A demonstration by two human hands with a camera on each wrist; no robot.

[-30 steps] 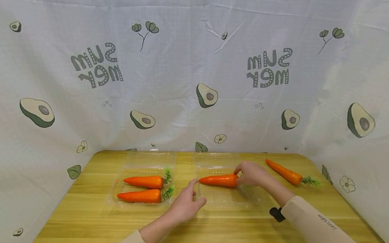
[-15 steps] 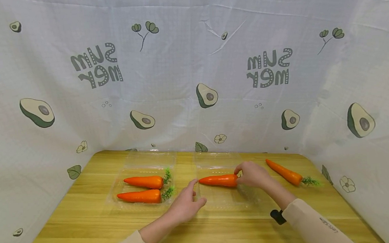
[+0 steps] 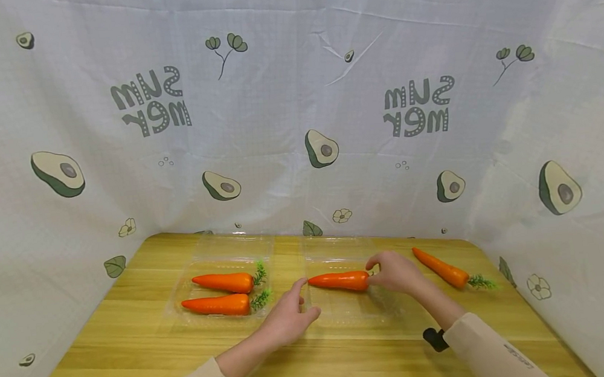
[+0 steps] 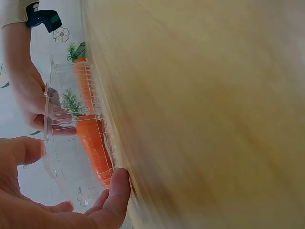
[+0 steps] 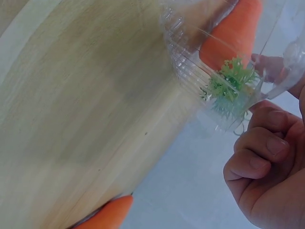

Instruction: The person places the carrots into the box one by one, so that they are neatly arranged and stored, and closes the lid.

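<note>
In the head view, an orange carrot (image 3: 340, 281) lies in the open clear plastic box (image 3: 346, 311) at the middle, its tip to the left. My left hand (image 3: 287, 320) is at the box's left side, forefinger extended to the rim beside the carrot's tip and thumb spread away. At the carrot's thick end is my right hand (image 3: 394, 272); thumb and forefinger stand a little apart around the green leaves (image 5: 231, 83), while the other fingers curl in toward the palm. The box wall lies between the right wrist camera and the leaves.
Another open clear box (image 3: 183, 312) on the left holds two carrots (image 3: 217, 306) with green tops. A loose carrot (image 3: 443, 268) lies on the wooden table (image 3: 319, 369) at the right. A patterned curtain (image 3: 274, 124) surrounds the table's back and sides.
My right hand has shifted slightly right, its thumb and forefinger easing off the carrot's thick end. The carrot has slid very slightly left; my left hand has stayed put.
</note>
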